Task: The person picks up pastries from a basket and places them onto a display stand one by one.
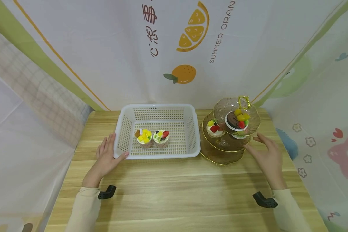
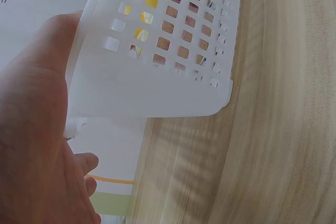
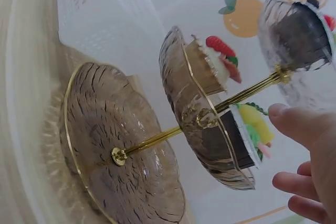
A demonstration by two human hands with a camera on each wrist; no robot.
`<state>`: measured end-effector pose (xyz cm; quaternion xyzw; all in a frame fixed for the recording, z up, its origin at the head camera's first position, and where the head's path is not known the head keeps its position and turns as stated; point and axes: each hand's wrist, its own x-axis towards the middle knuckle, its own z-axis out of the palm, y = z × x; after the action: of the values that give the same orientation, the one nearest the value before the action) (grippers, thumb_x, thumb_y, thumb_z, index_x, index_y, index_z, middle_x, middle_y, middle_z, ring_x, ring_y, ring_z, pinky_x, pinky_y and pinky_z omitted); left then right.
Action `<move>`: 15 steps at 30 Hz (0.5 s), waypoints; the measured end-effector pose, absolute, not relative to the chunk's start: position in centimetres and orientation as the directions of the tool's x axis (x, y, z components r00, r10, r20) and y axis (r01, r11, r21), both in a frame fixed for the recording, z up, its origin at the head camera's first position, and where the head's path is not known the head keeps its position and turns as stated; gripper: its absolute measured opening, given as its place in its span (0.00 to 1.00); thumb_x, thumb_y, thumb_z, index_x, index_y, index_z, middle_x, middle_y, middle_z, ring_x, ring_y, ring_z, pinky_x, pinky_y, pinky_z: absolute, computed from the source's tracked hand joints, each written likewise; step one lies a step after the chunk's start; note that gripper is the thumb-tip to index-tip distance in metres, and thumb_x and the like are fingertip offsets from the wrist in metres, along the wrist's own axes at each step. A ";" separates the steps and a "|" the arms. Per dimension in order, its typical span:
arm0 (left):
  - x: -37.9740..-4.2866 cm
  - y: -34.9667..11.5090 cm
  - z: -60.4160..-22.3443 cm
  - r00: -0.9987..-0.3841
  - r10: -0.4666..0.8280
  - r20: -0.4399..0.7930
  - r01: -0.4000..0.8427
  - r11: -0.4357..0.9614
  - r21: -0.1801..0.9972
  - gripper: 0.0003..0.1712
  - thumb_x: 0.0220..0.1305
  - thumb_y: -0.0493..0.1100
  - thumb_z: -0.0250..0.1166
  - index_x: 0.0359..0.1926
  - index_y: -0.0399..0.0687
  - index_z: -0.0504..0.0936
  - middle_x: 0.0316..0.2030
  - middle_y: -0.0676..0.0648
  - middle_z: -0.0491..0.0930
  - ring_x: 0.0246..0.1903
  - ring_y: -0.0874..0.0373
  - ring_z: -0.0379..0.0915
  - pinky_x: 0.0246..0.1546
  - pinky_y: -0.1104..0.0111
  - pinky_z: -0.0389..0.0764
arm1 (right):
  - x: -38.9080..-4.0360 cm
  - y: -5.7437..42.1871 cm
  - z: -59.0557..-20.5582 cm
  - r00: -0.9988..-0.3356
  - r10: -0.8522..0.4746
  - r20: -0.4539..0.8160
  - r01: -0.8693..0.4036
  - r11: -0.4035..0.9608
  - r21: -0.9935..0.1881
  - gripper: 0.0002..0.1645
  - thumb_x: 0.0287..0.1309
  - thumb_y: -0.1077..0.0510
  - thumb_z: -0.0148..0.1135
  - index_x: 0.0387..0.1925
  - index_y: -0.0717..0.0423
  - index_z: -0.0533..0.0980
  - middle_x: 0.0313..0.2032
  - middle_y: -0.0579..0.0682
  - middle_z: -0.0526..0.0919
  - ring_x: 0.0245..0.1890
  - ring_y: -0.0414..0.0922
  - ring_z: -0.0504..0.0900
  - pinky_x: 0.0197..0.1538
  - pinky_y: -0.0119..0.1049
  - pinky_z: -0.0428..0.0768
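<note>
My left hand (image 1: 105, 158) rests at the front left corner of a white plastic basket (image 1: 156, 156), its thumb along the front rim and its fingers along the left side. Inside the basket stand a cupcake with yellow cubes (image 1: 145, 138) and a cupcake with a strawberry piece (image 1: 161, 138). My right hand (image 1: 266, 154) is just right of a three-tier cake stand (image 1: 220, 156), fingers spread and holding nothing. On the top tier sits a chocolate cupcake (image 1: 235, 121). The middle tier bears a cream cupcake (image 3: 207, 69) and a dark-cased cupcake (image 3: 233, 137), mostly hidden in the head view.
Both stand and basket are on a wooden table (image 1: 174, 193), near its back edge. The stand's bottom tier (image 3: 126, 182) holds no cupcake. A printed curtain (image 1: 119, 64) hangs behind the table, with more cloth at both sides.
</note>
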<state>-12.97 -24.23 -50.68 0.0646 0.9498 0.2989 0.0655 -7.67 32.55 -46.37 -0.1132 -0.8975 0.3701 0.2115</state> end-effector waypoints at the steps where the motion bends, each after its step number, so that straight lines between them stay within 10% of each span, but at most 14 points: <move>1: -13.0 -24.3 -50.7 -0.983 0.163 -0.085 0.084 0.812 0.578 0.62 0.64 0.64 0.61 0.79 0.45 0.30 0.78 0.32 0.33 0.76 0.31 0.24 0.69 0.32 0.29 | -7.2 32.5 -46.4 -0.874 0.380 0.302 0.054 0.694 -0.718 0.41 0.46 0.54 0.79 0.62 0.60 0.75 0.52 0.62 0.85 0.63 0.59 0.73 0.68 0.55 0.66; 10: -13.0 -24.4 -50.8 -0.983 0.163 -0.086 0.083 0.808 0.584 0.62 0.64 0.65 0.61 0.79 0.47 0.29 0.79 0.35 0.31 0.76 0.31 0.23 0.69 0.33 0.29 | -3.5 30.0 -49.0 -0.802 0.521 0.291 0.138 0.636 -0.759 0.31 0.50 0.55 0.76 0.56 0.60 0.80 0.52 0.59 0.86 0.56 0.47 0.76 0.59 0.34 0.67; 15: -13.0 -24.4 -50.9 -0.983 0.163 -0.090 0.081 0.808 0.584 0.62 0.64 0.65 0.60 0.79 0.47 0.28 0.79 0.35 0.30 0.76 0.31 0.23 0.69 0.32 0.29 | -3.4 27.0 -51.8 -0.820 0.412 0.397 -0.062 0.625 -0.778 0.31 0.42 0.66 0.78 0.53 0.61 0.81 0.42 0.57 0.88 0.46 0.28 0.74 0.52 0.17 0.66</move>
<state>-13.00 -24.43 -50.89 0.0642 0.9482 0.3035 0.0680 -3.35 27.05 -51.84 -0.1023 -0.8562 0.4206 0.2820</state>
